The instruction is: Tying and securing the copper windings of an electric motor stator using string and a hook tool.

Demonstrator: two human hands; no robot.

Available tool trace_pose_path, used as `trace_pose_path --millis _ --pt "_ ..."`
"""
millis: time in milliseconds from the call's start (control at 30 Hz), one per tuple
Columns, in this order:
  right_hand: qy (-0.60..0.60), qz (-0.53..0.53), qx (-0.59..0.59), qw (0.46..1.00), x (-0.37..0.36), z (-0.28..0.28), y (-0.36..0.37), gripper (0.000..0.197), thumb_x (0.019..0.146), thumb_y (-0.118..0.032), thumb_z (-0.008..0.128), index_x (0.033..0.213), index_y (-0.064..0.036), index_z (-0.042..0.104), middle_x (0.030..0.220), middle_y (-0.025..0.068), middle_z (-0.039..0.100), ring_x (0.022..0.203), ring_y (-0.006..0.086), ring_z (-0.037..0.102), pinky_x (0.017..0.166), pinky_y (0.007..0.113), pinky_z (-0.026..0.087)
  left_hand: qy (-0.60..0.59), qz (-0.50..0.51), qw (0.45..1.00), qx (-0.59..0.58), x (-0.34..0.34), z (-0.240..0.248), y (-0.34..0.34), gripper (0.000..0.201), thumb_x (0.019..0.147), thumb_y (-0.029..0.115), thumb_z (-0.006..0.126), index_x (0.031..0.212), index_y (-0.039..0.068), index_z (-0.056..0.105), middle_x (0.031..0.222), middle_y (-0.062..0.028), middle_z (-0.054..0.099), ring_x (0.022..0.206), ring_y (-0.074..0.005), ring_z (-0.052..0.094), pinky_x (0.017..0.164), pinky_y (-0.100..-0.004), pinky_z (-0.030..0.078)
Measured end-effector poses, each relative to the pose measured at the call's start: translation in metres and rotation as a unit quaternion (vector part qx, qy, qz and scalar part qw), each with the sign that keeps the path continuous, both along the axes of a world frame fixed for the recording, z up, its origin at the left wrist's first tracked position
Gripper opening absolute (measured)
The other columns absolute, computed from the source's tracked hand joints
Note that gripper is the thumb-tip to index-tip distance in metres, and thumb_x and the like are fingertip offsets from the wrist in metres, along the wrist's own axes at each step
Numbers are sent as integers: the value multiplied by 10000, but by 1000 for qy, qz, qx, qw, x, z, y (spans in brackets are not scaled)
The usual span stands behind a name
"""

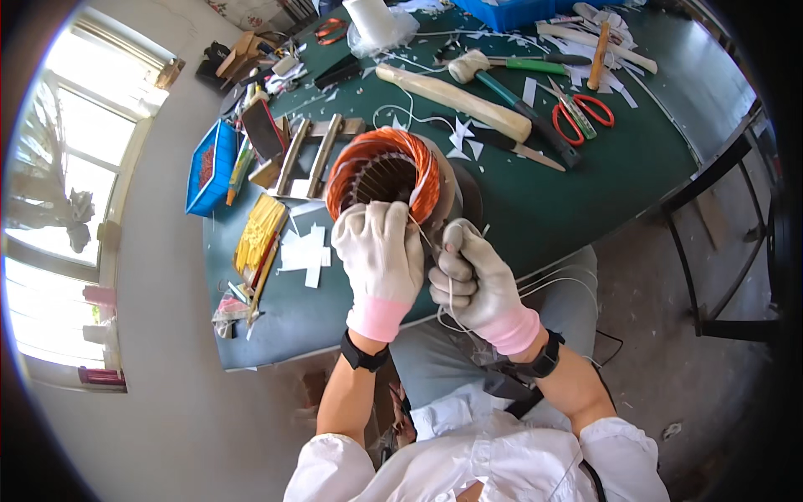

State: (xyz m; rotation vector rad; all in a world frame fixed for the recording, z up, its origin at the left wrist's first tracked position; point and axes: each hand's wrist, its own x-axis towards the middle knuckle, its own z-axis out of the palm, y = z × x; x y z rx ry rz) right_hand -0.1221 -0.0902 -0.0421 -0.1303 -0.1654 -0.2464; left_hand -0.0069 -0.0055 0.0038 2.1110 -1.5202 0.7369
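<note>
Beside a bright window (71, 167), a green-topped worktable (544, 217) bears a cylindrical metal stator ringed with orange windings (386, 171), set in front of the person. The left hand (383, 251), in a pale pink-cuffed glove, lies on its near rim, fingers together; whether they grip anything cannot be told. The similarly gloved right hand (475, 276), just beside, is closed on a thin white cord (451, 297). Farther out lie yellow strips (261, 230), a pale wooden bat-shaped stick (456, 100) and red-handled scissors (570, 124).

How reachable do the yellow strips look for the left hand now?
Probably yes: mainly flat-looking white pieces lie between the left hand and the yellow strips, though it would first have to leave the orange winding.
</note>
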Motion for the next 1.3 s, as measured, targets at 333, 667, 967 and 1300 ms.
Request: trace_pose_path --millis 333,667,967,1300 --pt "155 -8 -312 937 -2 18 -29 232 1051 -246 444 950 -76 566 676 -53 457 469 -3 296 404 172 229 96 -61 993 29 17 7 12 257 798 86 644 1052 46 640 909 -106 578 941 -321 541 889 -439 391" --pt "449 -401 -760 245 -12 41 -100 185 912 -14 520 1048 -34 644 843 176 650 824 359 688 738 423 546 46 -27 998 34 24 18 3 221 706 179 774 868 57 685 855 -56 624 888 -281 569 857 -423 404" --pt "238 -501 -781 288 22 12 -24 547 806 8 654 1316 -153 540 906 113 669 664 321 652 569 395 525 62 -90 994 32 30 29 -9 185 727 170 747 840 51 661 744 -107 652 802 -300 602 785 -411 490" --pt "154 310 -459 818 -60 31 -51 247 935 -54 453 1128 13 591 1032 96 666 786 123 646 683 261 529 -86 42 994 60 29 37 -3 842 646 408 830 1300 -11 507 1345 -249 523 1366 -393 388 1125 -654 181"
